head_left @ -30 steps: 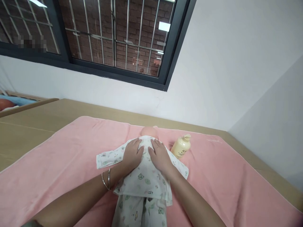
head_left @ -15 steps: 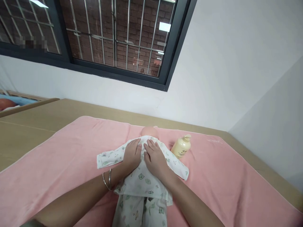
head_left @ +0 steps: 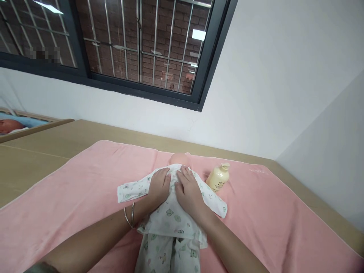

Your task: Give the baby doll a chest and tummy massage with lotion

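Observation:
A baby doll (head_left: 179,158) lies on a pink towel (head_left: 71,189), dressed in a white printed baby garment (head_left: 170,222) with its sleeves spread to both sides. My left hand (head_left: 159,185) lies flat on the doll's chest, left of the middle, with bangles on the wrist. My right hand (head_left: 188,191) rests flat on the chest beside it, fingers close to the left hand's. Both palms press on the cloth and hold nothing. Only the top of the doll's head shows beyond the collar.
A cream pump bottle (head_left: 217,177) lies tilted on the towel just right of the doll. The towel covers a tan table (head_left: 42,148) against a white wall. A barred window (head_left: 136,45) is above, and a crib (head_left: 19,124) stands far left.
My right hand has slid left toward the middle of the chest, closing the gap to my left hand. The left hand stays in place.

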`<action>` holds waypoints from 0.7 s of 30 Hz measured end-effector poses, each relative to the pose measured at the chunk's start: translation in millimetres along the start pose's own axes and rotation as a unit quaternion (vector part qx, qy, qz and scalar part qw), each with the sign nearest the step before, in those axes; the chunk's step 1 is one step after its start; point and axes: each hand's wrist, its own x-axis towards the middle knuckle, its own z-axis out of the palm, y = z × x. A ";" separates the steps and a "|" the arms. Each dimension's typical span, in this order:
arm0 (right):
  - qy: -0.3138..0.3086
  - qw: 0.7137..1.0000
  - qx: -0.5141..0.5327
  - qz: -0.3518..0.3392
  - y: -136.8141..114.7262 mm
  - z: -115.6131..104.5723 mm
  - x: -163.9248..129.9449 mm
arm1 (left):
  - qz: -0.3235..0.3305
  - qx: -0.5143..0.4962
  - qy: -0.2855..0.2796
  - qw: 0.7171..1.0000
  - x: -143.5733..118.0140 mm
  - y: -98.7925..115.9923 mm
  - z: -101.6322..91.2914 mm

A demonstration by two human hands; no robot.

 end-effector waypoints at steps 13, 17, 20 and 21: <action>0.063 0.996 0.056 0.035 1.2 -99.0 -4.8 | -0.116 -0.229 -0.089 0.962 14.1 63.8 -20.5; 0.124 0.986 0.000 0.113 21.8 -140.6 -6.0 | -0.246 -0.458 -0.154 0.840 27.8 118.3 -8.2; 0.075 0.980 -0.071 0.171 39.5 -147.8 -2.6 | -0.392 -0.600 -0.208 0.665 50.1 151.9 7.6; 0.050 0.978 -0.089 0.182 43.7 -146.6 -1.3 | -0.424 -0.621 -0.215 0.623 58.1 160.3 12.9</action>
